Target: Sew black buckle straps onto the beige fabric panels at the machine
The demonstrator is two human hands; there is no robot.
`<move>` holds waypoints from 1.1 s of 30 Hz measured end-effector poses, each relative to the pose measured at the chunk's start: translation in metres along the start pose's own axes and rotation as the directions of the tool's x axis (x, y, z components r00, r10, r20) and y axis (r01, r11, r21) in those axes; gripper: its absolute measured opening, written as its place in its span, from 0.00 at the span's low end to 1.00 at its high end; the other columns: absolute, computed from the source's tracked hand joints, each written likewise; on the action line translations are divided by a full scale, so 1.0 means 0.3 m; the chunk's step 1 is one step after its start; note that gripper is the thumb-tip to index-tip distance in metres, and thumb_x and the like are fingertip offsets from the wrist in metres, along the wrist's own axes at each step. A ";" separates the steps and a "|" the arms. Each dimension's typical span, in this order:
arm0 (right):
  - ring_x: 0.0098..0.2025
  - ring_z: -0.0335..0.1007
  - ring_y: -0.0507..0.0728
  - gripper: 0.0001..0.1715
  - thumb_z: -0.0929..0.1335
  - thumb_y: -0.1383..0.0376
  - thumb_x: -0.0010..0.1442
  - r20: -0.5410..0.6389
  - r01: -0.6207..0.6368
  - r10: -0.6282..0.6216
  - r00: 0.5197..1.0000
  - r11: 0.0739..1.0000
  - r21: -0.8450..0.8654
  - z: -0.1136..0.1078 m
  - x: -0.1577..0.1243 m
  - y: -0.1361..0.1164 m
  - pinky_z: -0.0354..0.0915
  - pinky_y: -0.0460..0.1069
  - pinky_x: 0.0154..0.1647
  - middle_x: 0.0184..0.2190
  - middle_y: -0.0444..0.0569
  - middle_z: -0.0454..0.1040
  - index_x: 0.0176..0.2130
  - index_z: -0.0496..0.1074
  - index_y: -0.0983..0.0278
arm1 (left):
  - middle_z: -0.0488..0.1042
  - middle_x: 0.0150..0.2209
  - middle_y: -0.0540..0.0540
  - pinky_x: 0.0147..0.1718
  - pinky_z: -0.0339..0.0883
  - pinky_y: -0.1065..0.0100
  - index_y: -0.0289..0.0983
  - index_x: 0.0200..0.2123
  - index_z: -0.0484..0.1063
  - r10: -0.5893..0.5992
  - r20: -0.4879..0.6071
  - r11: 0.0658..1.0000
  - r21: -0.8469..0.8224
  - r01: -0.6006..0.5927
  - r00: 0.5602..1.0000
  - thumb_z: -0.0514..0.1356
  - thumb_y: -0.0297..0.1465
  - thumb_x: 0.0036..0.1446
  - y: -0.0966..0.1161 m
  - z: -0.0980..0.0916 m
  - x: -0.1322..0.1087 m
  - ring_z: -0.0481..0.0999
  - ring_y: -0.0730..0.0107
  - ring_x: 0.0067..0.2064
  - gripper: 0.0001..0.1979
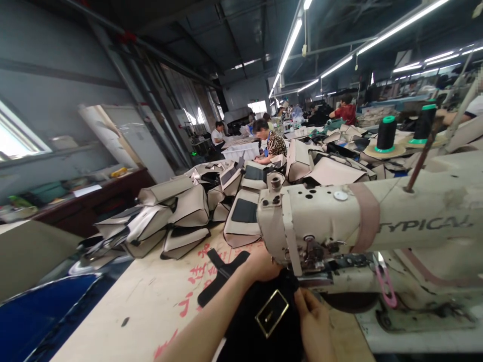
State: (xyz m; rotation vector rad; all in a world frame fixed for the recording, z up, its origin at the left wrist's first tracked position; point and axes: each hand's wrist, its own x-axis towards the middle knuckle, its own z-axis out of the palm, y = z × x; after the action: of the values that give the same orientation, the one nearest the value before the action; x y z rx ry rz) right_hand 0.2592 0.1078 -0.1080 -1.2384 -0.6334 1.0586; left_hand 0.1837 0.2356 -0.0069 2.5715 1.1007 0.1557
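A black bag piece (281, 334) with a gold rectangular buckle (271, 313) lies at the head of a cream sewing machine (324, 216), its upper edge close under the machine. My right hand (311, 311) grips its right edge, thumb on top and fingers curled. From the lower left, my left forearm reaches across, and my left hand (266, 266) rests at the upper edge of the piece beside the machine head. The fingers of that hand are hidden. Left of it, a black strap-like piece with branching ends (222, 274) lies flat on the wooden table (151, 296).
Cream bags with black edging (188, 206) are heaped behind the table. Pink-handled thread snips (385, 281) stand against the machine. Black thread spools (385, 134) sit above it. A blue-lined bin (49, 311) is at the left. A person in a patterned top (275, 144) works beyond the heap.
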 end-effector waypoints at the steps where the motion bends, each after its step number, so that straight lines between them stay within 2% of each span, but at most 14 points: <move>1: 0.31 0.66 0.57 0.26 0.63 0.46 0.54 -0.021 -0.014 0.014 1.000 1.000 0.001 0.000 0.007 -0.001 0.63 0.48 0.33 0.24 0.47 0.71 0.29 0.71 0.66 | 0.72 0.23 0.48 0.31 0.64 0.69 0.38 0.22 0.72 0.006 0.005 1.000 -0.004 -0.006 1.000 0.55 0.32 0.49 -0.004 0.006 0.006 0.69 0.68 0.29 0.09; 5: 0.32 0.65 0.58 0.27 0.65 0.44 0.49 -0.025 -0.088 0.088 0.996 0.996 0.003 -0.003 0.019 -0.012 0.63 0.49 0.34 0.23 0.46 0.68 0.27 0.70 0.66 | 0.72 0.23 0.48 0.32 0.65 0.70 0.38 0.23 0.72 0.025 0.021 1.000 -0.019 -0.024 0.999 0.53 0.31 0.50 -0.011 0.013 0.005 0.69 0.68 0.30 0.10; 9: 0.30 0.63 0.57 0.28 0.63 0.43 0.51 0.003 -0.087 0.087 0.996 0.995 -0.039 -0.012 0.018 -0.007 0.63 0.49 0.35 0.22 0.46 0.66 0.25 0.68 0.65 | 0.74 0.26 0.48 0.33 0.66 0.70 0.38 0.25 0.73 0.047 0.014 0.998 -0.040 -0.046 0.999 0.52 0.31 0.51 -0.001 0.012 -0.003 0.71 0.66 0.32 0.10; 13: 0.32 0.66 0.58 0.26 0.59 0.46 0.57 0.101 0.001 0.018 0.995 0.982 -0.190 -0.056 0.019 0.006 0.63 0.49 0.35 0.24 0.47 0.68 0.28 0.68 0.65 | 0.75 0.31 0.47 0.37 0.66 0.68 0.38 0.30 0.73 0.033 -0.027 0.998 -0.056 -0.034 0.999 0.52 0.32 0.53 0.025 0.010 -0.029 0.71 0.65 0.35 0.10; 16: 0.39 0.67 0.59 0.21 0.58 0.52 0.61 0.177 0.190 -0.137 0.975 0.926 -0.327 -0.104 0.018 -0.018 0.63 0.50 0.39 0.32 0.50 0.71 0.35 0.69 0.64 | 0.75 0.33 0.46 0.38 0.64 0.67 0.37 0.30 0.72 -0.045 -0.060 0.995 -0.087 0.040 0.997 0.50 0.33 0.57 0.057 0.012 -0.096 0.72 0.65 0.36 0.12; 19: 0.41 0.66 0.59 0.16 0.57 0.58 0.63 0.307 0.416 -0.297 0.904 0.774 -0.478 -0.140 0.012 -0.081 0.61 0.52 0.44 0.36 0.51 0.70 0.36 0.69 0.63 | 0.74 0.29 0.49 0.34 0.64 0.70 0.37 0.30 0.70 -0.190 -0.074 0.964 -0.202 0.172 0.979 0.45 0.35 0.61 0.093 0.020 -0.205 0.72 0.69 0.33 0.16; 22: 0.41 0.65 0.58 0.13 0.57 0.65 0.63 0.497 0.563 -0.303 0.813 0.623 -0.542 -0.149 0.008 -0.154 0.61 0.53 0.43 0.36 0.50 0.69 0.34 0.68 0.62 | 0.73 0.32 0.51 0.36 0.64 0.72 0.40 0.42 0.68 -0.252 -0.122 0.917 -0.346 0.197 0.960 0.46 0.35 0.62 0.119 0.033 -0.309 0.72 0.72 0.35 0.13; 24: 0.41 0.64 0.58 0.11 0.57 0.68 0.63 0.594 0.631 -0.279 0.754 0.559 -0.538 -0.145 0.009 -0.187 0.61 0.53 0.44 0.36 0.49 0.69 0.36 0.67 0.62 | 0.73 0.38 0.51 0.40 0.64 0.72 0.43 0.47 0.67 -0.194 -0.146 0.912 -0.391 0.124 0.970 0.48 0.34 0.61 0.123 0.047 -0.353 0.71 0.73 0.39 0.13; 27: 0.43 0.63 0.58 0.10 0.57 0.69 0.63 0.665 0.700 -0.277 0.693 0.475 -0.533 -0.144 0.014 -0.197 0.61 0.55 0.45 0.38 0.49 0.68 0.38 0.66 0.63 | 0.71 0.39 0.49 0.41 0.64 0.73 0.43 0.45 0.70 -0.113 -0.189 0.929 -0.368 0.037 0.975 0.51 0.33 0.60 0.117 0.076 -0.379 0.71 0.73 0.40 0.13; 30: 0.42 0.63 0.58 0.10 0.57 0.70 0.63 0.688 0.726 -0.271 0.673 0.420 -0.544 -0.157 0.017 -0.181 0.62 0.55 0.44 0.37 0.49 0.68 0.39 0.65 0.63 | 0.70 0.37 0.48 0.40 0.65 0.73 0.41 0.47 0.69 -0.063 -0.227 0.956 -0.295 -0.007 0.972 0.50 0.31 0.60 0.111 0.101 -0.377 0.71 0.73 0.39 0.13; 33: 0.42 0.63 0.58 0.11 0.56 0.69 0.64 0.706 0.745 -0.269 0.655 0.384 -0.546 -0.177 0.015 -0.170 0.63 0.55 0.44 0.37 0.49 0.67 0.38 0.66 0.63 | 0.70 0.39 0.47 0.42 0.64 0.70 0.40 0.47 0.68 0.038 -0.176 0.979 -0.192 -0.072 0.984 0.48 0.28 0.61 0.113 0.106 -0.371 0.69 0.70 0.42 0.14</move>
State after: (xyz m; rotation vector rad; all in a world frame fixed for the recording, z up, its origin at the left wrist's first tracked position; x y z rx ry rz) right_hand 0.3218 0.0896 -0.0734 -1.3241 -2.0149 0.4623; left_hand 0.1370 0.1254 -0.0213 2.4463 1.0157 0.4834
